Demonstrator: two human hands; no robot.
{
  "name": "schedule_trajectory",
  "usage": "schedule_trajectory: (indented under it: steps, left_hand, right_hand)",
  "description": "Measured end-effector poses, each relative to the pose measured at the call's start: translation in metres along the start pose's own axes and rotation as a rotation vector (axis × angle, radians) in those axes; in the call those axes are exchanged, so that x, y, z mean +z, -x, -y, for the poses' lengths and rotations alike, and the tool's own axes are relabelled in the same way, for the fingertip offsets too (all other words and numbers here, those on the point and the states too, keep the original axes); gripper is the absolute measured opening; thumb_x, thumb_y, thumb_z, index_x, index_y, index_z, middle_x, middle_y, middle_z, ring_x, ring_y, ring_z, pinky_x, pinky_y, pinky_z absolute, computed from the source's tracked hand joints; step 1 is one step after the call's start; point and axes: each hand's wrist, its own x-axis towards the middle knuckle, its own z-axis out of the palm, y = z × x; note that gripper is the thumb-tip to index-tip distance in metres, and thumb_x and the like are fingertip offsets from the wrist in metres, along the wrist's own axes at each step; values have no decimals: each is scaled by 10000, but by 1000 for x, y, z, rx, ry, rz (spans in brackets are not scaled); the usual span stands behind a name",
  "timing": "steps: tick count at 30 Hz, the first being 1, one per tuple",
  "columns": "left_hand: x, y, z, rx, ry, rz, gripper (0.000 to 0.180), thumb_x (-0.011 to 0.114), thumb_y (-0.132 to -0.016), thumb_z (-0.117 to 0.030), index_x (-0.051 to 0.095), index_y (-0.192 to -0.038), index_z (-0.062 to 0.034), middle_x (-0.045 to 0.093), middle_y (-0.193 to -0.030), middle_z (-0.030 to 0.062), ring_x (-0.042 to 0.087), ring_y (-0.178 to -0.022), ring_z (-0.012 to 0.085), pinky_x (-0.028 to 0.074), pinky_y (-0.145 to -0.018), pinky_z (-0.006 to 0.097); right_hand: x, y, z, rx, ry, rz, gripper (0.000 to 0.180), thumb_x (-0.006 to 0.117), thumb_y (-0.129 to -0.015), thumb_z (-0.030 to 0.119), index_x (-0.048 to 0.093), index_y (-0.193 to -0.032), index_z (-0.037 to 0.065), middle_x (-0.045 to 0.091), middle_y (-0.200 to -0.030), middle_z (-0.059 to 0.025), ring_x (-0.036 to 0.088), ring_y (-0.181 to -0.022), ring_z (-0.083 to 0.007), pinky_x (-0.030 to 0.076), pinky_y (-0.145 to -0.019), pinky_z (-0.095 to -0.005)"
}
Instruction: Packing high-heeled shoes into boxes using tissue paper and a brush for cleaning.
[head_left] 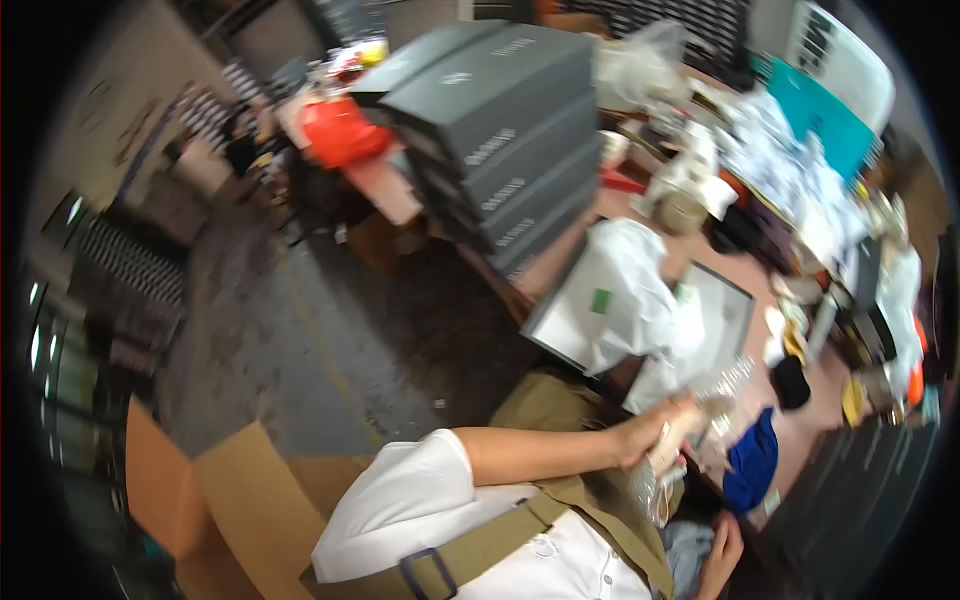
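Note:
My left hand [645, 436] reaches across my body and is closed around a pale object wrapped in clear bubble wrap [724, 385]. The plastic sticks out above and below my fingers, and the wrapped object's kind cannot be made out. Lower down, close to my body, is my right hand [722, 556], beside a grey-blue cloth [688, 548]. Blur and the angle hide whether its fingers grip anything. Just beyond my left hand lies an open shallow dark-edged box [560, 322], with white tissue paper [625, 285] spilling over it. A blue cloth [753, 462] lies to the right.
A tall stack of dark grey boxes [530, 130] stands at the table's far left corner. Tape rolls [682, 212], crumpled white paper [790, 150] and a black item [790, 383] clutter the pinkish table [815, 405]. More dark boxes [850, 500] sit at right; an open cardboard carton [250, 490] stands lower left.

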Motion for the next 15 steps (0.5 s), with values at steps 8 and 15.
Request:
schedule_trajectory:
  steps: [8,15]
  left_hand:
    - [-12,24,-23,314,-65,32,818,208,-940,-678,368,-1406,-25,456,-1386,107,445,-1270,203,336,-1080,331]
    - [-40,29,-2,512,-356,-117,682,172,-1015,-523,283,-1427,9,330,-1456,124,292,-1354,212,211,-1124,321]
  right_hand:
    - [120,-95,104,-682,109,258,637,588,-869,298,385,-1387,-12,391,-1422,-211,316,-1362,-349,141,-1131,-558]
    - [181,-129,110,-670,326,-46,760,527,-906,441,354,-1291,-191,424,-1256,-337,348,-1243,-482,106,-1106,-605]
